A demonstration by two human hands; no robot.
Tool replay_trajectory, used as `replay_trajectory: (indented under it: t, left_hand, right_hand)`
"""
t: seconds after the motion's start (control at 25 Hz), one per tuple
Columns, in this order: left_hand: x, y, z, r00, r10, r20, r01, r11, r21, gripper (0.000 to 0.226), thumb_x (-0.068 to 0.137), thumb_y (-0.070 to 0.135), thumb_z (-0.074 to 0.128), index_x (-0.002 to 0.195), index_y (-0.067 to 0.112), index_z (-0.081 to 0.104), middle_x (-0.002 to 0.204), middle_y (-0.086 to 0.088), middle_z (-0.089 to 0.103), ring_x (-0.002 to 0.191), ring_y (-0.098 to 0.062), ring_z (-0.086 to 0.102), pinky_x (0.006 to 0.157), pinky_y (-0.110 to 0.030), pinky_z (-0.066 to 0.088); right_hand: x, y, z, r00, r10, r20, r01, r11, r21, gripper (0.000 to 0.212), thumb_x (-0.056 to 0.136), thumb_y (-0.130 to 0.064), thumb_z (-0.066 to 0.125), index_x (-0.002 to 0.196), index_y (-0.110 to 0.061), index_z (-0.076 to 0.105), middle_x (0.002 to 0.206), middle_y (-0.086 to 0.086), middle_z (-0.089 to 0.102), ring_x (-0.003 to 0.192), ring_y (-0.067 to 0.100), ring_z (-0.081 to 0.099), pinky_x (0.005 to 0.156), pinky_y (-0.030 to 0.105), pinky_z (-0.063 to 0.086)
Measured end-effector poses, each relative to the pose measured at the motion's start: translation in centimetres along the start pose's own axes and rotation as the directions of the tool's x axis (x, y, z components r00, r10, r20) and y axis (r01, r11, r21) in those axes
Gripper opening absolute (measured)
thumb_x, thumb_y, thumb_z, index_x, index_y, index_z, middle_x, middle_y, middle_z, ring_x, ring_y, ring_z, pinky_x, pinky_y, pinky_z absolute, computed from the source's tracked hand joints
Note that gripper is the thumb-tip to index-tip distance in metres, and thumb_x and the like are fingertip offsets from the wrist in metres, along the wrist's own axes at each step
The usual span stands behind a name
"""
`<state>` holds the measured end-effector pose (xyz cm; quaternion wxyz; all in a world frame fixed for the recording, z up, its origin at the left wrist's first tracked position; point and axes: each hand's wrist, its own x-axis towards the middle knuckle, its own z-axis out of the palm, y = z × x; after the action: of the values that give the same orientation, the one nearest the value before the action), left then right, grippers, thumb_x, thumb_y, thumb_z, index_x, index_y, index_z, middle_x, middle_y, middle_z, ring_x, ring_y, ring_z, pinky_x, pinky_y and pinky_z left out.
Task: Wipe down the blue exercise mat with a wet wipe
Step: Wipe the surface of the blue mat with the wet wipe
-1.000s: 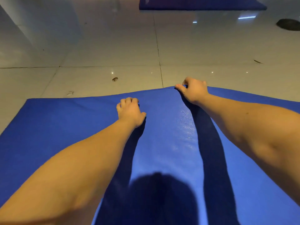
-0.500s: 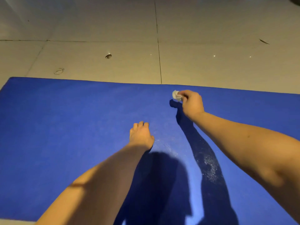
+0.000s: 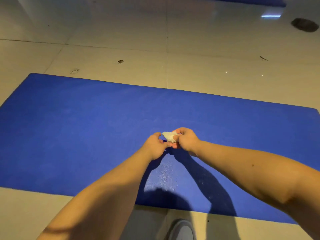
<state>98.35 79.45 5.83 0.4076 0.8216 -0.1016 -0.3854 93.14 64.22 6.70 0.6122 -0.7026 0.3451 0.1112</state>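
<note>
Above blue mat (image 3: 86,135), left hand (image 3: 155,146), right hand (image 3: 187,140), both pinching wipe (image 3: 170,136)

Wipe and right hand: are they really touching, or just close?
Touching. The head view shows the right hand with its fingers curled round the crumpled white wipe, no gap between them.

1. The exercise mat (image 3: 86,135) is lying on the floor (image 3: 207,58), stretching from left to right.
2. The left hand (image 3: 155,146) and right hand (image 3: 186,140) are meeting above the mat's middle, holding the wet wipe (image 3: 169,136) between them.
3. A shoe (image 3: 181,229) is standing on the floor just before the mat's near edge.
4. A second mat (image 3: 242,0) is lying far behind, to the right.
</note>
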Motion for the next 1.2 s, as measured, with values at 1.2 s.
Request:
replay_trajectory:
  t: [1.2]
  left_hand:
    - [-20.1,12.0,15.0,0.956,0.253,-0.150,-0.264,0.963,-0.058,0.007,0.086,0.001,0.069,0.093,0.002,0.066,0.076,-0.010,0.065,0.063,-0.020,0.056,0.061,-0.032,0.050]
  right_hand:
    - [-25.2,0.5,-14.9,0.993,0.037,-0.110,-0.046,0.996,-0.082,0.020,0.087,-0.017,0.074,0.098,0.000,0.072,0.096,0.015,0.075,0.085,0.025,0.075,0.076,0.041,0.063]
